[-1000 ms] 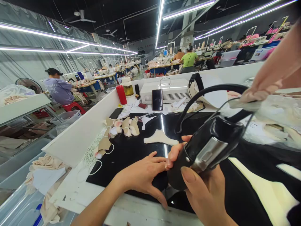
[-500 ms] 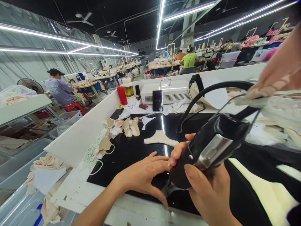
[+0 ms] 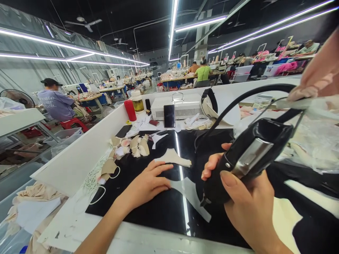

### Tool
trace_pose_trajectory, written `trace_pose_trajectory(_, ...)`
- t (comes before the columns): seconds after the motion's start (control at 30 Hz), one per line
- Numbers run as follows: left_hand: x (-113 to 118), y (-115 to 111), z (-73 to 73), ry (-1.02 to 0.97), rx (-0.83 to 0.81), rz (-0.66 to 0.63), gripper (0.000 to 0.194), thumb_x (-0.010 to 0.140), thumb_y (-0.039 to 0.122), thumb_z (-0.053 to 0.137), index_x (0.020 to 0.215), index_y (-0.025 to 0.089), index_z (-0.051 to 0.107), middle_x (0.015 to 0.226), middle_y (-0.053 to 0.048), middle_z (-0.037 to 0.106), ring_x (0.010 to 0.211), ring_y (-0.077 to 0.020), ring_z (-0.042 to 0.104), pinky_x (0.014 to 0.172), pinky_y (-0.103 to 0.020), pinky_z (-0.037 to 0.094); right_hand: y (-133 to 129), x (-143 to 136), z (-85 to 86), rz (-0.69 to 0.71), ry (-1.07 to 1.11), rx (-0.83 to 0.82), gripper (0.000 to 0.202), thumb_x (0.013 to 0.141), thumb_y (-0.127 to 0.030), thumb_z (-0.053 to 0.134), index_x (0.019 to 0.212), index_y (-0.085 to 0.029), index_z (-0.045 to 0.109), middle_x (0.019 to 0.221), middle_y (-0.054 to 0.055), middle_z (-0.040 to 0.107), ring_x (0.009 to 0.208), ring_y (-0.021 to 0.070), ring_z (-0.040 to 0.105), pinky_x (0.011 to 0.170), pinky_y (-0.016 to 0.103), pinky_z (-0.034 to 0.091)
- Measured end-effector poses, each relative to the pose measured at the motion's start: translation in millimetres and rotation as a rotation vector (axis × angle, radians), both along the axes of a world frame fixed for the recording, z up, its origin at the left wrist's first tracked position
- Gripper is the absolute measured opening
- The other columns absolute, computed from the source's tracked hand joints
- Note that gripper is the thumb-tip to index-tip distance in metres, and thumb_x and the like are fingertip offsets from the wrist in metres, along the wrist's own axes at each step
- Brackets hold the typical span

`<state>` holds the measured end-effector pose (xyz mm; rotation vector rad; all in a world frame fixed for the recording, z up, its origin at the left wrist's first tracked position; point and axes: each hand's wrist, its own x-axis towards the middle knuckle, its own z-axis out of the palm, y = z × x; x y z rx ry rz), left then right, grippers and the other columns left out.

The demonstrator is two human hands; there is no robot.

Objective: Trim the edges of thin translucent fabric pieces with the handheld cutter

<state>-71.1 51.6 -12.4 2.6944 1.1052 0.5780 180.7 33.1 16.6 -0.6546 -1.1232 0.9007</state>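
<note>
In my right hand is a black handheld tool with a metal plate on its side and a thick black cord at its top. My fingers and thumb wrap round its body. The tool's narrow tip points down beside a thin, translucent white shaped piece lying on a glossy black work surface. My left hand rests on that surface with fingers spread, its fingertips at the piece's left end. Just beyond lies a cream shaped piece, close to my left fingers.
At the left lie tied beige bundles and pale looped cord. A phone leans on a vented white box behind. Yellow-cream material lies at right. A white side panel edges the table; co-workers sit beyond.
My left hand has slid left, away from the tool. My right hand and the tool have shifted right, so the translucent piece, largely covered before, now shows. The whole view has swung slightly right.
</note>
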Motion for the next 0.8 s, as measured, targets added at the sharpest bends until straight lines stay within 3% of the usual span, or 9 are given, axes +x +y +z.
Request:
trace_pose_trajectory(0.07, 2.5, -0.6, -2.8, -0.019, 0.123, 0.111, 0.018, 0.104, 0.014, 0.058, 0.106, 0.023, 0.073, 0.148, -0.008, 0.057, 0.136, -0.0278, 0.051, 0.119, -0.053, 0.043, -0.2, 0.6, 0.5, -0.001, -0.002, 0.009, 0.033, 0.092, -0.044, 0.082, 0.118, -0.033, 0.064, 0.091, -0.002, 0.07, 0.072, 0.0165, 0.067, 0.069, 0.027, 0.059)
trace_pose_trajectory(0.13, 8.1, -3.2, -6.4, -0.049, 0.165, 0.158, 0.02, 0.107, 0.015, 0.053, 0.111, 0.021, 0.072, 0.131, -0.01, 0.064, 0.121, -0.0243, 0.06, 0.111, -0.047, 0.05, -0.2, 0.7, 0.6, 0.002, -0.005, 0.018, 0.033, 0.092, -0.046, 0.082, 0.117, -0.033, 0.064, 0.089, -0.002, 0.07, 0.071, 0.0165, 0.067, 0.067, 0.028, 0.058)
trace_pose_trajectory(0.27, 22.1, -8.5, -11.3, -0.042, 0.109, 0.103, 0.015, 0.107, 0.019, 0.056, 0.112, 0.02, 0.07, 0.11, -0.005, 0.069, 0.101, -0.0184, 0.066, 0.091, -0.032, 0.058, 0.4, 0.0, 1.1, -0.022, 0.0, 0.002, 0.033, 0.09, -0.049, 0.083, 0.114, -0.032, 0.066, 0.089, -0.002, 0.071, 0.07, 0.0162, 0.065, 0.068, 0.028, 0.058)
trace_pose_trajectory(0.43, 27.0, -3.2, -9.9, 0.009, 0.069, -0.027, 0.016, 0.108, 0.02, 0.054, 0.114, 0.021, 0.069, 0.119, -0.002, 0.073, 0.113, -0.0186, 0.066, 0.104, -0.034, 0.053, 0.6, 0.6, 4.5, -0.013, -0.006, 0.033, 0.026, 0.092, -0.046, 0.082, 0.11, -0.033, 0.067, 0.088, -0.003, 0.071, 0.069, 0.0152, 0.066, 0.065, 0.027, 0.058)
trace_pose_trajectory(0.6, 26.9, -3.8, -5.2, 0.093, 0.065, -0.048, 0.021, 0.109, 0.024, 0.054, 0.125, 0.023, 0.067, 0.134, -0.004, 0.07, 0.13, -0.0261, 0.061, 0.122, -0.056, 0.037, -0.9, -3.6, 5.2, -0.024, 0.018, 0.034, 0.023, 0.093, -0.039, 0.081, 0.11, -0.033, 0.066, 0.088, -0.003, 0.072, 0.07, 0.0151, 0.068, 0.069, 0.026, 0.059)
trace_pose_trajectory(0.8, 40.2, -17.6, 6.0, 0.046, -0.195, -0.079, 0.042, 0.101, 0.04, 0.069, 0.14, 0.026, 0.062, 0.143, -0.007, 0.065, 0.139, -0.0251, 0.055, 0.128, -0.054, 0.028, -1.3, -11.7, 1.2, -0.045, -0.004, 0.065, 0.021, 0.093, -0.032, 0.078, 0.109, -0.032, 0.064, 0.088, -0.004, 0.072, 0.071, 0.0147, 0.068, 0.073, 0.027, 0.061)
